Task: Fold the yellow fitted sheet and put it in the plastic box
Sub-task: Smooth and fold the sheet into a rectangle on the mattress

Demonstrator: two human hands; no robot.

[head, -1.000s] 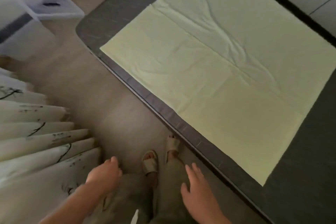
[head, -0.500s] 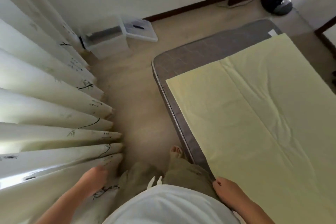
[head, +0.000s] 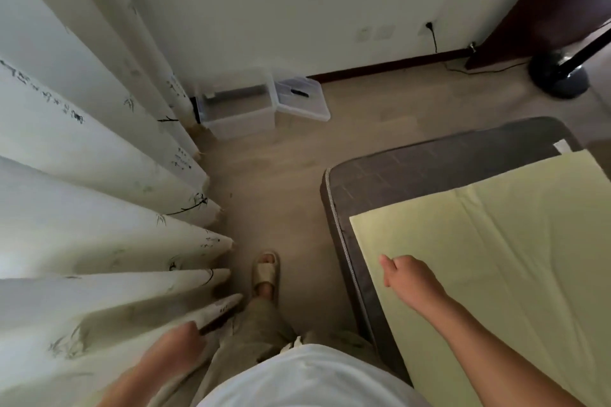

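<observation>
The yellow fitted sheet [head: 515, 261] lies flat in a folded rectangle on the grey mattress [head: 426, 172] at the right. My right hand [head: 408, 277] hovers over the sheet's near left edge with its fingers curled and nothing in them. My left hand [head: 175, 349] hangs low at the left against the curtain, fingers loosely curled, holding nothing. The clear plastic box [head: 238, 109] stands open on the floor by the far wall, with its lid [head: 302, 99] leaning beside it.
White patterned curtains [head: 99, 208] fill the left side. A strip of bare floor [head: 281, 175] runs between the curtains and the mattress to the box. A fan base [head: 558, 76] and a cable sit at the far right by a dark door.
The view has swung left and up along the bed toward the box. My right hand has risen from beside my leg to over the sheet's edge. My left hand stays by the curtain.
</observation>
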